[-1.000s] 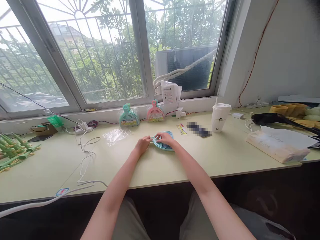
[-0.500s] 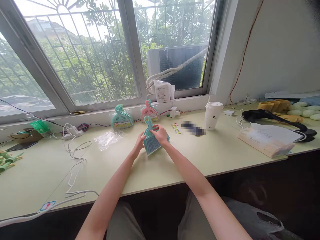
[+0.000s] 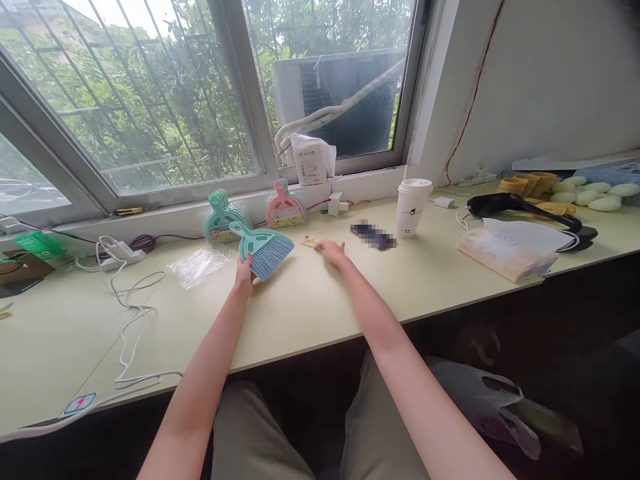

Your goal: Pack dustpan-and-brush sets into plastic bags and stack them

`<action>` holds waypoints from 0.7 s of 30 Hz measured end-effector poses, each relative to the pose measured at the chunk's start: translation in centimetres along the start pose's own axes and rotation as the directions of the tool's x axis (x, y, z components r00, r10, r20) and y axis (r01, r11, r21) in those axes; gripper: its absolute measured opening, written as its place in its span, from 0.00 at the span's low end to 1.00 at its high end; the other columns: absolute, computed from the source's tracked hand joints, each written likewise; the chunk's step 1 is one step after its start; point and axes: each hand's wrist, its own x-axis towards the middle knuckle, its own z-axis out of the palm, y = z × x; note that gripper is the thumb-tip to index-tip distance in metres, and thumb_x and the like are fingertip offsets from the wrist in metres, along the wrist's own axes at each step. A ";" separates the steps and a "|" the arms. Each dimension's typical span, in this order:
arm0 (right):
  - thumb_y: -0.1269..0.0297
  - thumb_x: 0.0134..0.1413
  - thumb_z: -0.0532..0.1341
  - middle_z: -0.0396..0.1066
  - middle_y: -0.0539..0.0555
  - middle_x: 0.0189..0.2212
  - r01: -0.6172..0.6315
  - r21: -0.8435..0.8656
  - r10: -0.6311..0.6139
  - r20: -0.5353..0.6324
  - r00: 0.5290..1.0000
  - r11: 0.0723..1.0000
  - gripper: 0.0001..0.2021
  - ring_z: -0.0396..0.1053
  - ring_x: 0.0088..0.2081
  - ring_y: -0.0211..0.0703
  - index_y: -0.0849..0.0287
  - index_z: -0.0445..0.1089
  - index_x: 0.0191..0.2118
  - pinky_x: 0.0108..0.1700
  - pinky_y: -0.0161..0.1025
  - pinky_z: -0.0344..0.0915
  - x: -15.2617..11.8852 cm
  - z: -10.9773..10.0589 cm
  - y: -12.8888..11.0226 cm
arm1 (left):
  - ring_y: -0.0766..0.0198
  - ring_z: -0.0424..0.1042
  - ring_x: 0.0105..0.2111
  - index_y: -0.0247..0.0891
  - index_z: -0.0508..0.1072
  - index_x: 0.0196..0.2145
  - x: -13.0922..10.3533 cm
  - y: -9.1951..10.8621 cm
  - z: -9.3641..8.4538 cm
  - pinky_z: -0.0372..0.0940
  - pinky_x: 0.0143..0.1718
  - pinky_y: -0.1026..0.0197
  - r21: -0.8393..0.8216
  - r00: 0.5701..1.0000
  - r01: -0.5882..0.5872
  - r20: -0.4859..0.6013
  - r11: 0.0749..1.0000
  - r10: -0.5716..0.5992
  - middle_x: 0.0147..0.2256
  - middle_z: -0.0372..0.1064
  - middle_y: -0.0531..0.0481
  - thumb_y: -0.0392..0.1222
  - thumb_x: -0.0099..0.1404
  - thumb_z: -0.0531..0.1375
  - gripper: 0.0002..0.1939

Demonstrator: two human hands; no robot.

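A teal brush-and-dustpan set (image 3: pixel 270 257) with blue-grey bristles is raised, tilted, over the table, its lower left side in my left hand (image 3: pixel 244 275), whose fingers are closed on it. To the right, my right hand (image 3: pixel 331 253) lies low on the tabletop with its fingertips on a small colourful card (image 3: pixel 311 243); the fingers pinch or press its right end. Behind the set, wrapped teal sets (image 3: pixel 223 217) and a wrapped pink set (image 3: pixel 284 205) lean by the window sill.
Crumpled clear plastic (image 3: pixel 197 267) lies left of the set, with white cables (image 3: pixel 131 307) beyond. Right of my right hand are a dark blurred phone (image 3: pixel 373 235), a white cup (image 3: pixel 413 210) and a tissue pack (image 3: pixel 507 250). The table's front edge (image 3: pixel 300 351) runs below my forearms.
My left hand has moved left with the teal set, now turned sideways. My right hand has let go of the set and reached the card, which has shifted left. The view has shifted.
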 end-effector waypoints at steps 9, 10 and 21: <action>0.76 0.62 0.49 0.73 0.50 0.55 0.071 0.027 -0.069 -0.092 0.993 0.997 0.22 0.64 0.59 0.43 0.47 0.75 0.50 0.69 0.60 0.31 0.8 2.2 -2.3 | 0.66 0.73 0.34 0.48 0.67 0.50 0.1 0.5 -0.5 0.72 0.34 0.64 -0.017 0.993 0.004 -0.119 1.000 -0.006 0.42 0.70 0.49 0.47 0.66 0.61 0.15; 0.72 0.65 0.48 0.71 0.52 0.58 0.047 0.030 -0.045 -0.083 0.996 0.998 0.22 0.62 0.61 0.45 0.48 0.71 0.56 0.69 0.62 0.32 0.7 2.4 -2.6 | 0.67 0.73 0.34 0.49 0.67 0.50 0.0 0.5 -0.4 0.72 0.34 0.64 -0.009 0.992 0.007 -0.123 1.000 -0.008 0.42 0.70 0.49 0.46 0.65 0.61 0.15; 0.76 0.62 0.50 0.57 0.46 0.67 0.292 0.140 -0.314 0.176 0.933 0.946 0.21 0.44 0.71 0.50 0.48 0.77 0.43 0.65 0.74 0.25 -0.8 2.4 -5.1 | 0.63 0.73 0.38 0.49 0.65 0.49 -0.2 0.3 -0.3 0.71 0.34 0.63 0.064 0.997 -0.044 -0.063 0.997 0.048 0.45 0.69 0.49 0.50 0.63 0.62 0.18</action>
